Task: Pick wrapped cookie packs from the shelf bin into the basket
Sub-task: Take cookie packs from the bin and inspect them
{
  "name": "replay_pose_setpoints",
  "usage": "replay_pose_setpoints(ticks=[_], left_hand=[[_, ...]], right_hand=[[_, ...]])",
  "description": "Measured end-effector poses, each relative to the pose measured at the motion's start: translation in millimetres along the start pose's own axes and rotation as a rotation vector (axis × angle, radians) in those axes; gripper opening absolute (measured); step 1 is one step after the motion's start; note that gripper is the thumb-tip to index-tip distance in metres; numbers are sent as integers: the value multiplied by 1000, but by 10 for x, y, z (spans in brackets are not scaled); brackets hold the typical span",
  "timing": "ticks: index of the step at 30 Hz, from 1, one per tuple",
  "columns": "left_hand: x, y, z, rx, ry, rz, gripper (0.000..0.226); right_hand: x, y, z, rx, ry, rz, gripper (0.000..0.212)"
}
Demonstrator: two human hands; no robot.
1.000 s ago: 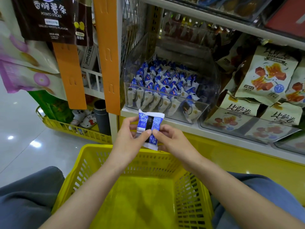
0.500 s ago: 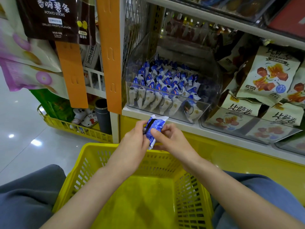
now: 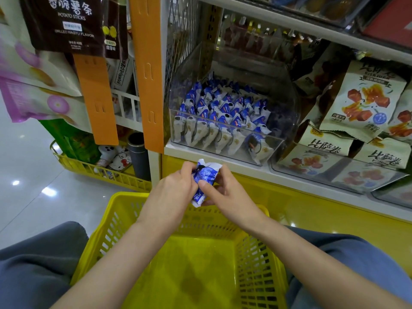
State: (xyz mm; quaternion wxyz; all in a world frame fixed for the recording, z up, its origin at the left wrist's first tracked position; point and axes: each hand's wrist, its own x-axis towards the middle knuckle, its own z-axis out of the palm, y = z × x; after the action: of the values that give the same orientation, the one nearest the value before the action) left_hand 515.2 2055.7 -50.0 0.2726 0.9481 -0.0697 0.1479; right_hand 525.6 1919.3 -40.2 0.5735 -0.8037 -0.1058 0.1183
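Note:
A blue-and-white wrapped cookie pack point(image 3: 204, 178) is held between both hands above the far rim of the yellow basket point(image 3: 124, 210). My left hand point(image 3: 171, 192) pinches its left side and my right hand point(image 3: 225, 195) pinches its right side; the pack is crumpled and turned edge-on. The basket sits between my knees and nothing lies on its visible floor. Behind and above, a clear plastic shelf bin point(image 3: 285, 103) holds several rows of the same cookie packs point(image 3: 223, 121).
Beige snack bags point(image 3: 361, 103) fill the bins to the right. An orange shelf upright point(image 3: 149, 74) stands left of the bin, with hanging snack bags point(image 3: 64, 23) beyond it. A low yellow wire rack point(image 3: 100, 172) with small items sits on the floor at left.
The pack has come down from in front of the shelf edge toward the basket rim and turned from face-on to twisted and crumpled between my hands.

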Motion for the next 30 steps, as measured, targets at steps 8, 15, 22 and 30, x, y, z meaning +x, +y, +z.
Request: replay_pose_setpoints(ticks=[8, 15, 22, 30], left_hand=[[11, 5, -46, -29, 23, 13, 25], [-23, -19, 42, -296, -101, -36, 36], [29, -2, 32, -576, -145, -193, 36], [145, 171, -146, -1351, -276, -661, 29]], right_hand=[[2, 33, -32, -160, -20, -66, 27], [54, 65, -74, 32, 29, 29, 26], [54, 23, -87, 35, 12, -33, 33], [34, -19, -139, -139, 46, -88, 66]])
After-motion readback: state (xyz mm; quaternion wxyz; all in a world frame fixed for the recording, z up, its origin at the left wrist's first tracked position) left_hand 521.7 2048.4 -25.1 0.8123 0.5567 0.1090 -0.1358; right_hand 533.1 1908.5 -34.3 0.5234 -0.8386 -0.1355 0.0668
